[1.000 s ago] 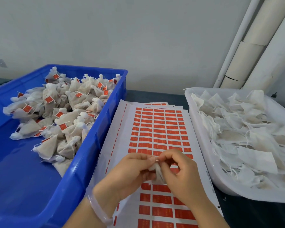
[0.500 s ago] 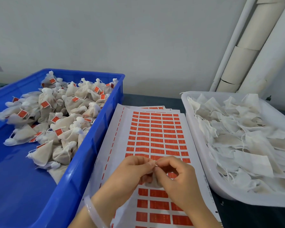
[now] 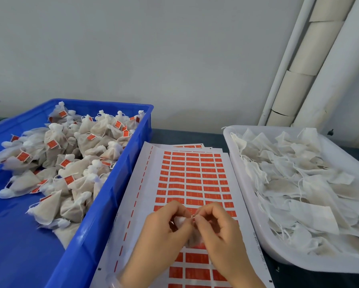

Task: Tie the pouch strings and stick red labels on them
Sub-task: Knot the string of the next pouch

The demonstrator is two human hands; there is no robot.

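Both hands meet over the sheet of red labels, the left hand and right hand pinching a small white pouch and its string between curled fingertips. Left of the hands sits a blue crate of labelled pouches; right, a white tray of untied ones.

Low centre frame, a small white mesh pouch, neck up, is gripped by the left hand; the right hand pinches its thin white string above a flat white sheet of red rectangular labels.
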